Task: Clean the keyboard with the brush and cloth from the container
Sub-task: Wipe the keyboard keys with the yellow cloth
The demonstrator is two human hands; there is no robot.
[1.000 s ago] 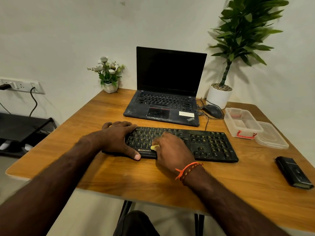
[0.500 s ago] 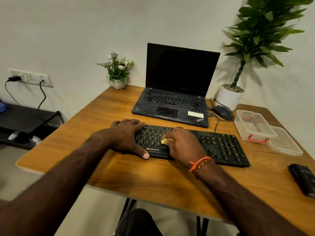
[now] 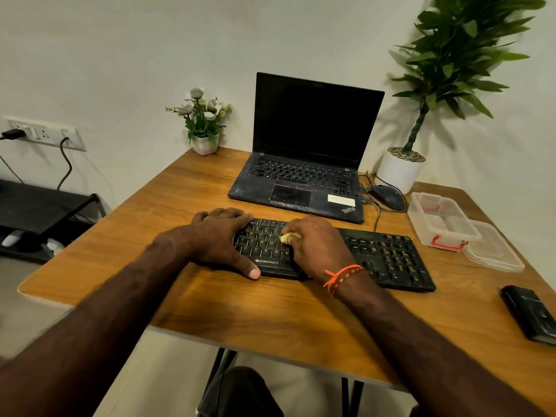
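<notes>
Steadying the keyboard [image 3: 388,257] with a flat, spread left hand [image 3: 221,236], the right hand [image 3: 316,248] pinches a yellow cloth [image 3: 290,236] on the keys between both hands; pressing hard might pop a keycap.

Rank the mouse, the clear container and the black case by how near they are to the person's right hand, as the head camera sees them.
From the right hand:
1. Mouse, behind and right, beside the laptop.
2. Clear container, farther right.
3. Black case, at the table's right edge.

Left hand [image 3: 221,237] flat, right hand [image 3: 316,248] fingers [image 3: 296,240] curled.
</notes>
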